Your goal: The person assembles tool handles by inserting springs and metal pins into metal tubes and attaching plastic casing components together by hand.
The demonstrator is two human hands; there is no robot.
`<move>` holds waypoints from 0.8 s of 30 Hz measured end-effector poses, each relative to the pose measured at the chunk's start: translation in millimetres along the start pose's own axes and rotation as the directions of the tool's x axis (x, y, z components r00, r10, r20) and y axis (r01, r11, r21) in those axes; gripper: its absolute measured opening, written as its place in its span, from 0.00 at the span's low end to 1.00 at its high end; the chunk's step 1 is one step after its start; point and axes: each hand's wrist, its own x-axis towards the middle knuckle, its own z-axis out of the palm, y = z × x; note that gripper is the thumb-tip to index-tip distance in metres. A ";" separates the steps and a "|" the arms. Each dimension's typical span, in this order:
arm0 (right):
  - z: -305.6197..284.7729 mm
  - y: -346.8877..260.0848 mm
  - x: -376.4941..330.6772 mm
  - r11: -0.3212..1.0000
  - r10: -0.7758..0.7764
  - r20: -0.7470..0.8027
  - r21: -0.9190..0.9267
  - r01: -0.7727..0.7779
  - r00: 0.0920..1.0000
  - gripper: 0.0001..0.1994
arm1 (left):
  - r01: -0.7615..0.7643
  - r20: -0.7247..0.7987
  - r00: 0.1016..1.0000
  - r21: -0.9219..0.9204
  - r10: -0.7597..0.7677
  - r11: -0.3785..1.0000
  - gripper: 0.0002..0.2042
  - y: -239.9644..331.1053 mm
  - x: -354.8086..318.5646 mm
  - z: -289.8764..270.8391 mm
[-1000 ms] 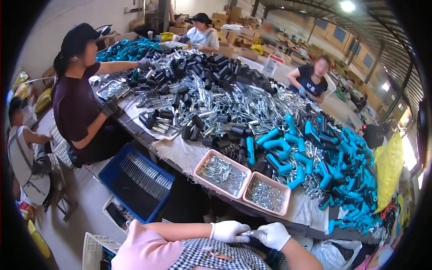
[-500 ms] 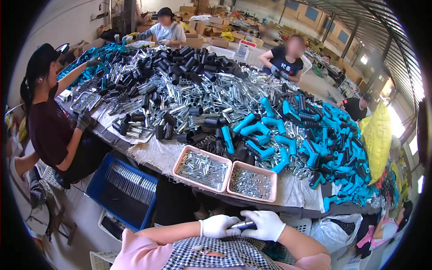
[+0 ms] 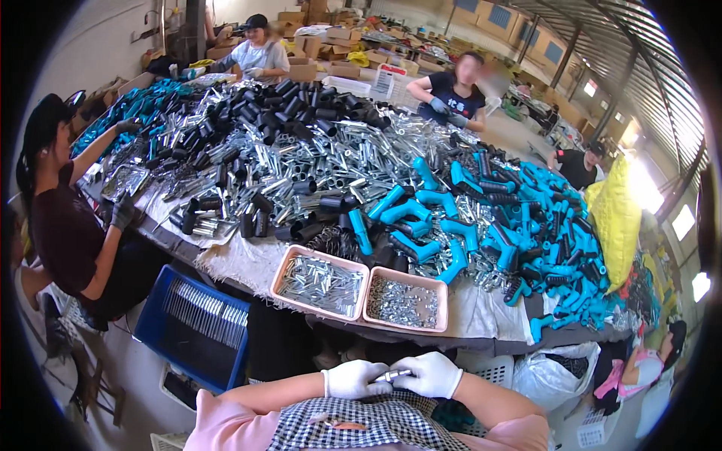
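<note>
Both my hands wear white gloves and meet in front of my checked apron. A small shiny metal cylinder lies between them. My left hand is closed round its left end, and my right hand pinches its right end. The fingers cover much of the piece, so its full shape is hidden. Just beyond, at the table edge, stand two pink trays: the left tray holds slim silver pins, the right tray small metal parts.
Metal tubes, black sleeves and teal angled handles heap the table. A blue crate with rows of metal rods stands lower left. Co-workers work around the table. A yellow sack and a white bag are to the right.
The whole scene has shifted slightly left in my view. The metal cylinder shows more silver and less dark surface between my gloves. Both hands keep their hold.
</note>
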 end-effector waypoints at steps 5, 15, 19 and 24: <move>-6.4 -7.4 3.0 0.988 -0.005 0.004 -0.154 0.006 1.000 0.19 | -0.018 -0.035 0.999 -0.024 0.017 1.000 0.22 -4.9 -6.1 0.4; -1.5 -3.6 -5.3 0.980 -0.078 -0.051 -0.189 0.067 0.996 0.20 | -0.067 -0.071 0.995 -0.016 0.066 0.998 0.21 -6.9 -2.5 9.1; 8.2 6.7 1.2 0.947 -0.269 -0.043 -0.193 0.256 0.962 0.17 | -0.117 -0.122 0.986 -0.006 0.115 0.993 0.22 -8.7 -0.2 11.0; 6.8 5.6 -3.2 0.976 0.004 0.018 -0.218 0.000 1.000 0.16 | -0.106 -0.075 0.992 -0.017 0.104 0.994 0.22 -11.0 1.5 15.2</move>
